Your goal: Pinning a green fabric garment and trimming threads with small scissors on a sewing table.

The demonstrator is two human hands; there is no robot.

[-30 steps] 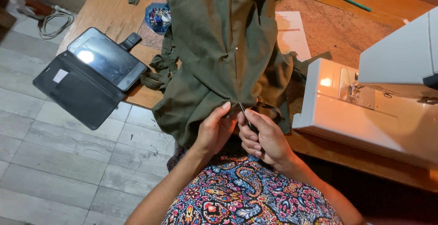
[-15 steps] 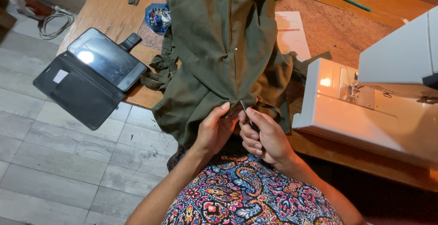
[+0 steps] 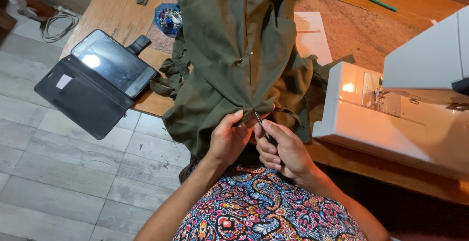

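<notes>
Right now my left hand (image 3: 229, 138) pinches the lower edge of the olive-green cotton garment (image 3: 234, 50), which drapes over the near rim of the wooden surface (image 3: 107, 11). My right hand (image 3: 286, 150) is closed around a thin dark metal tool (image 3: 262, 128), its tip at the seam. At nine o'clock lies a black phone in an open wallet case (image 3: 95, 79); at three o'clock stands a white sewing machine (image 3: 405, 109).
</notes>
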